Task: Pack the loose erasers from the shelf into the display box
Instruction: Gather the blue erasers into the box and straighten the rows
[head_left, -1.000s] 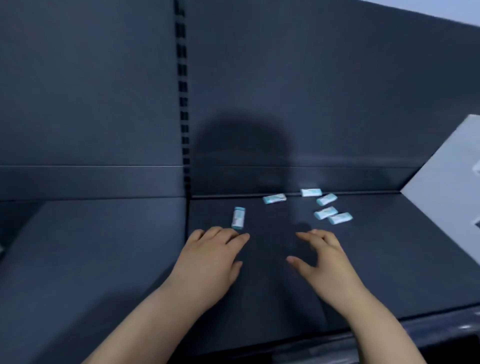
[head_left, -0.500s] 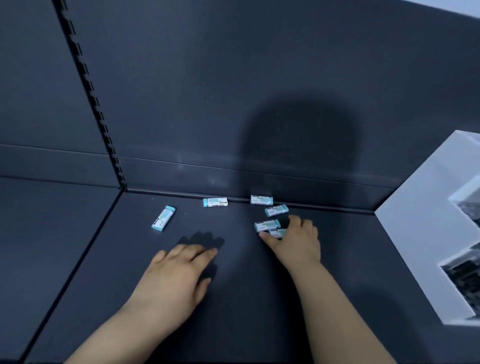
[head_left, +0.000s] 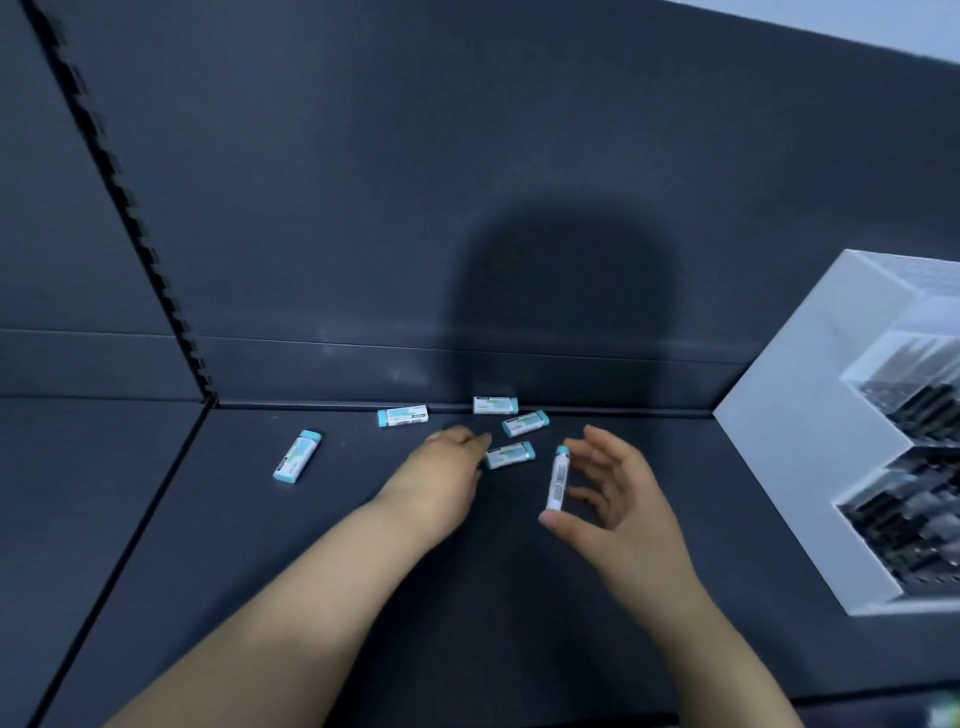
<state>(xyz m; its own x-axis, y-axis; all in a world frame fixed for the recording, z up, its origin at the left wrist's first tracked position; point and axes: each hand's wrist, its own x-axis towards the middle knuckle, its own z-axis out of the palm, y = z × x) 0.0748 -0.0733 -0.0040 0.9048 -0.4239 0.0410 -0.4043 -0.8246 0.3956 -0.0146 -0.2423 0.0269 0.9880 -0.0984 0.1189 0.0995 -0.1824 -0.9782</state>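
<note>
Shelf: dark and flat, carrying all the things.
Right hand: raised off the shelf, with thumb and forefinger pinching the held eraser by its two ends. The other fingers are loosely spread.
Held eraser: nearly upright, blue end up, barcode side towards the camera.
Left hand: stretched forward low over the shelf, fingertips at the left end of the near eraser. It is blurred, so I cannot tell whether it grips or merely touches.
Near eraser: lies flat between the two hands.
Lone eraser: lies flat, well apart to the left.
Display box: white and stepped, standing at the shelf's right side, with dark blurred contents.
Angled eraser: lies just behind the near eraser.
Left back eraser: lies flat near the back wall.
Right back eraser: lies against the back wall, just beyond the angled eraser.
</note>
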